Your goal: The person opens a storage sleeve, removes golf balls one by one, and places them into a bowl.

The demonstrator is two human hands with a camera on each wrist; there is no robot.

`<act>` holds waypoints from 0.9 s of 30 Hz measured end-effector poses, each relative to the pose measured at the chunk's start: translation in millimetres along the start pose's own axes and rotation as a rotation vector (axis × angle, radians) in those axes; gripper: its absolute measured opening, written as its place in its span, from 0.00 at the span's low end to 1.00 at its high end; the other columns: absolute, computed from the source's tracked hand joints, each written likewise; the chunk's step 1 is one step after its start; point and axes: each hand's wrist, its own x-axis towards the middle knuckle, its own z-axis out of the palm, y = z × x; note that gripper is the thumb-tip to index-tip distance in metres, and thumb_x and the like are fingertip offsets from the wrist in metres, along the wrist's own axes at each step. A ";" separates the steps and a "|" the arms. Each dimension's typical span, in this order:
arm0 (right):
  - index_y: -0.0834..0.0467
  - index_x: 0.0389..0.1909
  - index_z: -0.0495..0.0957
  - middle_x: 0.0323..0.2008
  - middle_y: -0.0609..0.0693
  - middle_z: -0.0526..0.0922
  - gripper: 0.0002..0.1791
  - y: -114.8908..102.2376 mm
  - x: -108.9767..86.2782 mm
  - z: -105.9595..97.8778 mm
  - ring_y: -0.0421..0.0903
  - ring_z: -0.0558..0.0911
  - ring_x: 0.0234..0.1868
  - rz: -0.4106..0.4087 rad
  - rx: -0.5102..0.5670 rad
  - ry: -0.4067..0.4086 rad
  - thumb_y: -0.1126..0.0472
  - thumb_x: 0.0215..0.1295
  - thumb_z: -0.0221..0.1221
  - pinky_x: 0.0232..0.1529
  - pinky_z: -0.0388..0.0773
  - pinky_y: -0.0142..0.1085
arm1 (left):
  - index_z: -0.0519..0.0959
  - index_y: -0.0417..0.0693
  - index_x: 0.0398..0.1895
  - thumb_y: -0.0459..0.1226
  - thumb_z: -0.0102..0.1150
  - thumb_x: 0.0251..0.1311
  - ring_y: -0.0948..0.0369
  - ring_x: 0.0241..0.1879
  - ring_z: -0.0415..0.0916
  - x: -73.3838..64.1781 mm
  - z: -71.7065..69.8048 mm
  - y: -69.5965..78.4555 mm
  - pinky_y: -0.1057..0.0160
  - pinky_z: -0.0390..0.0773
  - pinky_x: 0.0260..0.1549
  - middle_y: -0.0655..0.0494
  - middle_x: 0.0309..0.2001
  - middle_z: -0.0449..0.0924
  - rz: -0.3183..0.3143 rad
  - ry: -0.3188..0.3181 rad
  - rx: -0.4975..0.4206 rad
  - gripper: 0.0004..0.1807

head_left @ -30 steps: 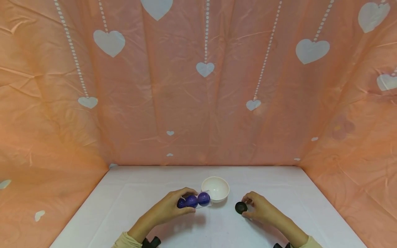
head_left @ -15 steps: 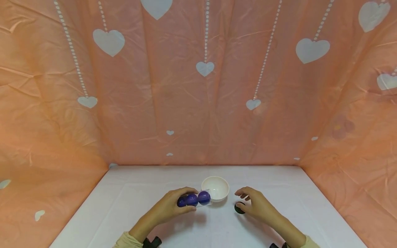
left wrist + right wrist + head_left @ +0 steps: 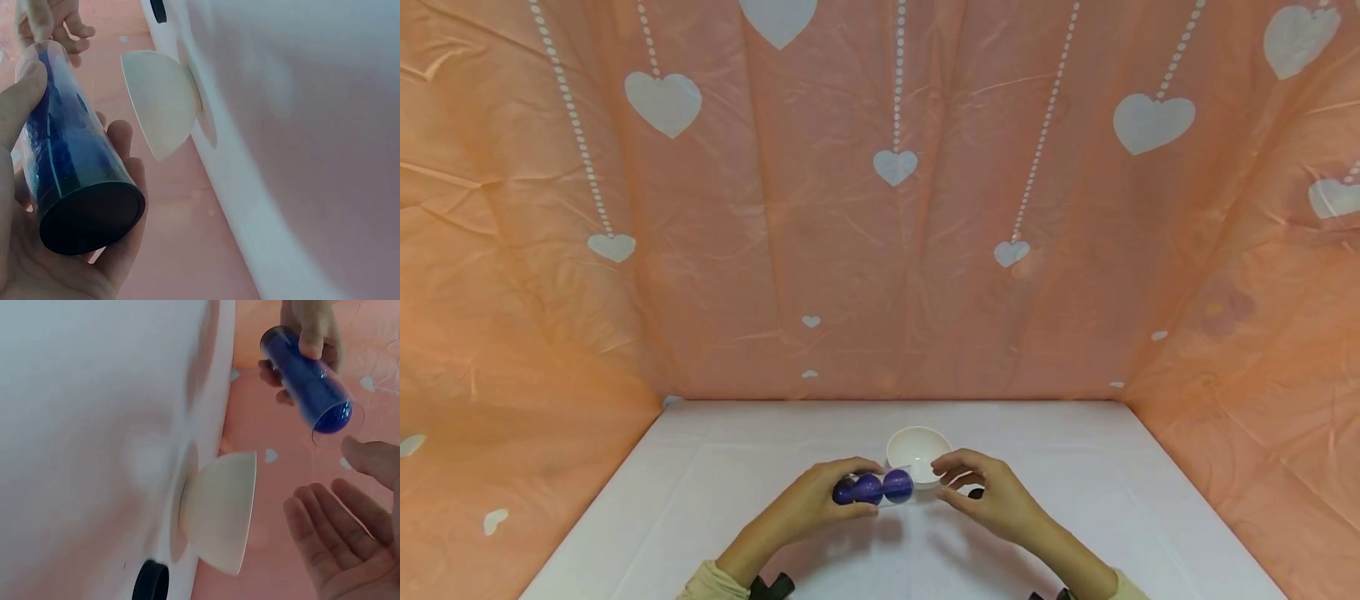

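Observation:
In the head view my left hand [image 3: 816, 502] grips a clear plastic tube [image 3: 69, 131] that holds purple-blue balls [image 3: 868, 489]. A black cap [image 3: 94, 219] closes the tube's near end, while its other end, toward the right hand, is uncapped. My right hand [image 3: 992, 496] is close to that uncapped end with fingers spread loosely and nothing held. Behind both hands stands a white bowl [image 3: 917, 442], upright on the table. A black lid [image 3: 151, 581] lies on the table, mostly hidden by the right hand in the head view.
The table [image 3: 760, 433] wears a white cover. Orange sheeting with white hearts [image 3: 880, 333] rises at the back and both sides. Black wrist straps [image 3: 772, 586] show at the lower edge.
My right hand has let go of the black lid, leaving it on the table, and moved left toward the tube's open end. The left hand with the tube has hardly moved.

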 end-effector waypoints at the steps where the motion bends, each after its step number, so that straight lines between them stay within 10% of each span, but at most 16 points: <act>1: 0.61 0.54 0.84 0.48 0.63 0.88 0.15 -0.8 0.5 1.7 0.54 0.89 0.45 -0.004 0.008 -0.002 0.69 0.68 0.72 0.49 0.88 0.39 | 0.82 0.55 0.66 0.49 0.75 0.66 0.62 0.56 0.82 0.2 0.0 0.1 0.54 0.82 0.57 0.60 0.61 0.86 0.002 -0.002 0.002 0.27; 27: 0.68 0.58 0.80 0.48 0.59 0.88 0.23 -1.7 7.4 22.4 0.51 0.90 0.46 0.022 0.179 -0.037 0.65 0.66 0.75 0.52 0.87 0.40 | 0.82 0.61 0.66 0.41 0.81 0.60 0.65 0.54 0.82 1.3 1.4 3.4 0.57 0.82 0.57 0.61 0.59 0.86 0.064 0.025 0.003 0.30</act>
